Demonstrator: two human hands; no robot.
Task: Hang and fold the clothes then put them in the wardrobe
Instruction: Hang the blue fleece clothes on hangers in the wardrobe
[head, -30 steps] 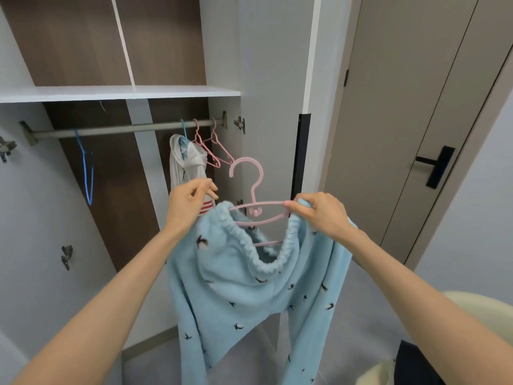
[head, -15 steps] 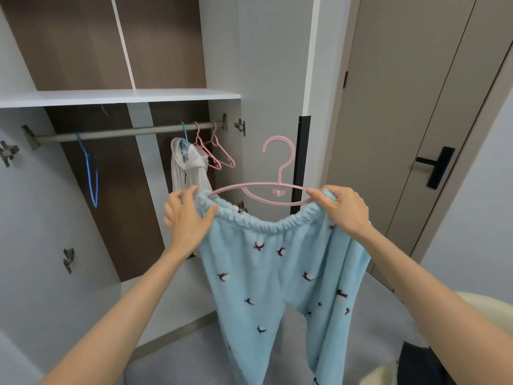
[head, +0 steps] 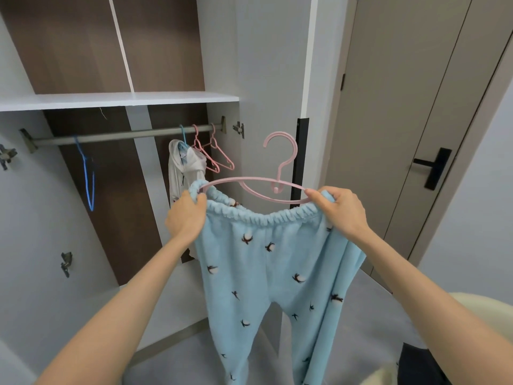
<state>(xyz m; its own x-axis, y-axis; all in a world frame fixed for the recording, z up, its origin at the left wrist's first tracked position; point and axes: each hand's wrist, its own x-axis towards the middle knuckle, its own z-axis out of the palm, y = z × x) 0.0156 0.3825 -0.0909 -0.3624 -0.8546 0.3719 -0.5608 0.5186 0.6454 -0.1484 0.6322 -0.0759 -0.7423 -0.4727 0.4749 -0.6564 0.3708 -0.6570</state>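
Observation:
Light blue fleece trousers (head: pixel 266 273) with small dark prints hang in front of me, their elastic waistband stretched over a pink hanger (head: pixel 280 168). My left hand (head: pixel 186 215) grips the waistband's left end over the hanger's arm. My right hand (head: pixel 341 209) pinches the waistband's right end against the hanger's other arm. The hanger's hook points up, free of the rail. The open wardrobe's metal rail (head: pixel 122 136) runs behind, to the left.
On the rail hang a white garment (head: pixel 184 170) on a blue hanger, two bare pink hangers (head: pixel 215 152) and a bare blue hanger (head: pixel 88 179). A white shelf (head: pixel 119 100) sits above the rail. A closed door with a black handle (head: pixel 434 166) is at right.
The trousers' waistband went from bunched and slack to stretched flat across the hanger. Both hands moved apart and slightly up, and the hanger now sits level with its hook upright.

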